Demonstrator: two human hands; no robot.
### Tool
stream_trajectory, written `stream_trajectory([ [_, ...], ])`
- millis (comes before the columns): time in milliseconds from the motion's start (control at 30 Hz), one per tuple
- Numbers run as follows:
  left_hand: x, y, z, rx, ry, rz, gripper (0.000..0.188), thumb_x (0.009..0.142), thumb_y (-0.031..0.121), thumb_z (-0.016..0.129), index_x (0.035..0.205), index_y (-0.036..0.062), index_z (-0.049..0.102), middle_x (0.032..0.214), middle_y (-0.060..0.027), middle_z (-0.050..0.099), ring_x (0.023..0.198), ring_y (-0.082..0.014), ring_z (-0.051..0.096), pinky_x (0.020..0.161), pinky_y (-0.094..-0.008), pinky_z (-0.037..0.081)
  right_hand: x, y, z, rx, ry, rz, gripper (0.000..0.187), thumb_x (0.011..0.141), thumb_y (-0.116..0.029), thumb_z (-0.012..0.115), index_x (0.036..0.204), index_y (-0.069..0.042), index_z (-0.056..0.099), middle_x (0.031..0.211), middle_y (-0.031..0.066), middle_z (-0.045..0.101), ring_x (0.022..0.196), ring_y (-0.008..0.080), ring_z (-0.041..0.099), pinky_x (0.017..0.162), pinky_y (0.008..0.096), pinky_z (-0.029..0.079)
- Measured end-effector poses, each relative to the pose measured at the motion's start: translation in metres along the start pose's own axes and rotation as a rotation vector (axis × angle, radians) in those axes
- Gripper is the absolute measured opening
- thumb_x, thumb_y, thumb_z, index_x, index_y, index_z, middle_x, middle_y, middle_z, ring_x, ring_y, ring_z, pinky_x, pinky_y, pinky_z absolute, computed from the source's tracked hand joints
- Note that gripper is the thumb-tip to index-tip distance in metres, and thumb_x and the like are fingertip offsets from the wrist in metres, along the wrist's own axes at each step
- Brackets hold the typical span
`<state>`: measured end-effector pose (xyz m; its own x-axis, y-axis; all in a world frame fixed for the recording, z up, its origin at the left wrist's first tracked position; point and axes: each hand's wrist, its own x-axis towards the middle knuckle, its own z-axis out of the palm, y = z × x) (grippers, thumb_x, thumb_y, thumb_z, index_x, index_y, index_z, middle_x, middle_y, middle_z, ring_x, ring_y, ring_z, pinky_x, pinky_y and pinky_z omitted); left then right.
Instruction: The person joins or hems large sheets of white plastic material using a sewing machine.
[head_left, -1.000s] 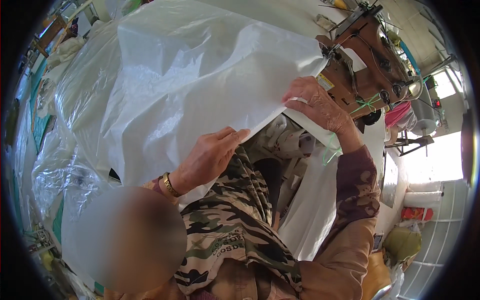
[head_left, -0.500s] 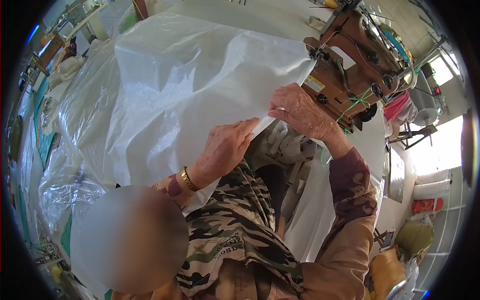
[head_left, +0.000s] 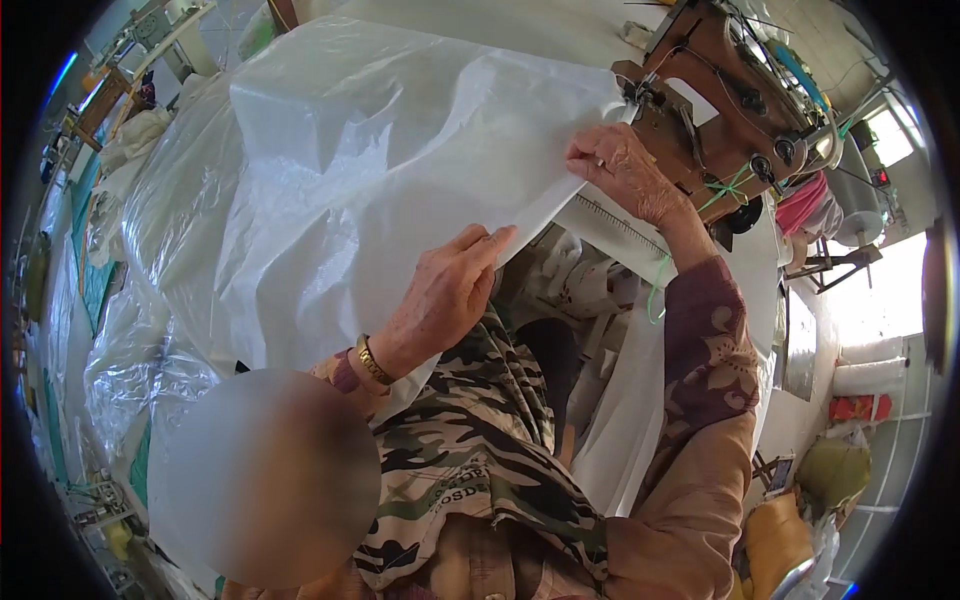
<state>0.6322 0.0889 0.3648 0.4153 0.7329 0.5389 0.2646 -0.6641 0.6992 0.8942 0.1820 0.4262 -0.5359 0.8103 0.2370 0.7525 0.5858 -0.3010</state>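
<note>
A large white, shiny plastic-like sheet (head_left: pixel 400 170) spreads in front of me, its right edge running up to the needle area of a brown sewing machine (head_left: pixel 690 120). My left hand (head_left: pixel 445 295), with a gold watch (head_left: pixel 372 360) at the wrist, is closed on the near end of that edge, thumb and index finger pinching it. Farther up the edge, close to the machine, my right hand (head_left: pixel 628 175) has its fingers bent and pressed together on the sheet's edge. Its fingertips partly hide the material there.
A ruler strip (head_left: pixel 615 222) lies along the table edge below my right wrist. Green string (head_left: pixel 728 185) is tied on the machine. Clear crinkled plastic (head_left: pixel 165 230) hangs at the left. White cloth (head_left: pixel 575 275) lies below the table edge, and bundles (head_left: pixel 832 470) stand at the lower right.
My right hand has slid up and right along the sheet's edge toward the machine, uncovering the ruler strip. My left hand has hardly moved; more folded edge shows between the hands.
</note>
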Motion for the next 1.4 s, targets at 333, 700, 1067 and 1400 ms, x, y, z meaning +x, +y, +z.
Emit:
stream_trajectory([
  [333, 0.000, -0.014, 0.018, -0.019, 0.092, -0.053, 0.028, 0.083, 0.001, 0.070, 0.110, -0.0023, 0.062, 0.077, -0.0119, 0.055, 0.057, -0.0234, 0.052, 0.054, -0.0304, 0.042, -0.018, -0.028, 0.023, -0.320, 0.061, -0.336, 0.018, 0.086, -0.028, 0.062, 0.089, -0.010, 0.064, 0.096, 0.0039, 0.059, 0.106, 0.0257, 0.054, 0.100, 0.0398, 0.040],
  [700, 0.009, -0.017, 0.014, -0.135, 0.164, -0.098, 0.007, 0.086, -0.003, 0.068, 0.092, -0.0035, 0.066, 0.067, -0.0073, 0.050, 0.056, -0.0154, 0.046, 0.051, -0.0279, 0.036, -0.010, 0.005, 0.008, -0.322, 0.049, -0.235, 0.018, 0.086, -0.026, 0.063, 0.092, -0.010, 0.066, 0.098, 0.0048, 0.061, 0.103, 0.0257, 0.054, 0.095, 0.0411, 0.041],
  [1067, 0.015, -0.015, 0.004, 0.052, 0.153, -0.033, 0.013, 0.087, -0.003, 0.065, 0.100, -0.0031, 0.066, 0.071, -0.0118, 0.053, 0.057, -0.0231, 0.051, 0.054, -0.0300, 0.042, -0.004, 0.004, 0.007, -0.142, 0.130, -0.272, 0.014, 0.080, -0.017, 0.069, 0.087, -0.005, 0.068, 0.084, 0.0071, 0.063, 0.085, 0.0280, 0.059, 0.079, 0.0393, 0.045],
  [1400, 0.019, -0.031, -0.003, 0.024, -0.024, 0.043, 0.023, 0.092, 0.002, 0.061, 0.114, 0.0001, 0.064, 0.078, -0.0169, 0.060, 0.058, -0.0227, 0.051, 0.058, -0.0305, 0.044, 0.001, 0.015, 0.006, -0.120, 0.115, -0.209, 0.027, 0.078, -0.029, 0.072, 0.077, -0.004, 0.063, 0.077, 0.0066, 0.059, 0.077, 0.0287, 0.056, 0.074, 0.0387, 0.043],
])
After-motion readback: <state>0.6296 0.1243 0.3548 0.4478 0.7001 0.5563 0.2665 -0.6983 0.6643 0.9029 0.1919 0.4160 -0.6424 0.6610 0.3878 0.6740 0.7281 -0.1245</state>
